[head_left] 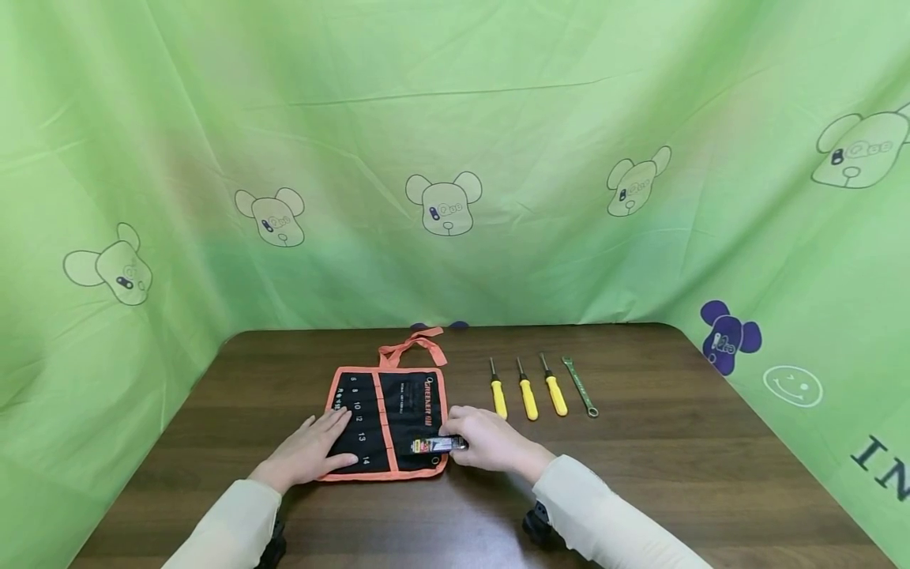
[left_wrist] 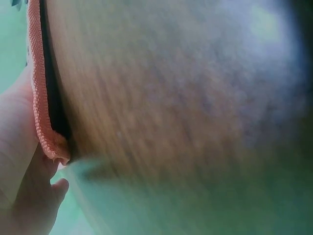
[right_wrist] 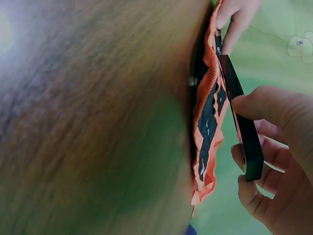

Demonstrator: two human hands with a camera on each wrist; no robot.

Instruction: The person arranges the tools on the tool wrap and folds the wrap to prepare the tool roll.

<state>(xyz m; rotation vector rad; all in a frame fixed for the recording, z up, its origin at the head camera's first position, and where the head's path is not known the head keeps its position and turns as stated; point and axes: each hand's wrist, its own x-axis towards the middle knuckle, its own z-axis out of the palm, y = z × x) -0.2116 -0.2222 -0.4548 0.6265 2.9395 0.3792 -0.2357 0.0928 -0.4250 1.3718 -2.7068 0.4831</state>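
A black tool roll with orange edging lies spread on the table, numbers printed down its left half. My left hand rests on its left part with the fingers extended; the left wrist view shows the roll's orange edge close to that hand. Over the lower right of the roll, my right hand pinches a slim, dark flat case with a printed label. Seen from the right wrist, thumb and fingers grip the case beside the roll. Its contents cannot be made out.
To the right of the roll lie three yellow-handled screwdrivers and a green combination wrench. Orange tie straps trail from the roll's top edge. A green printed cloth hangs behind the brown table.
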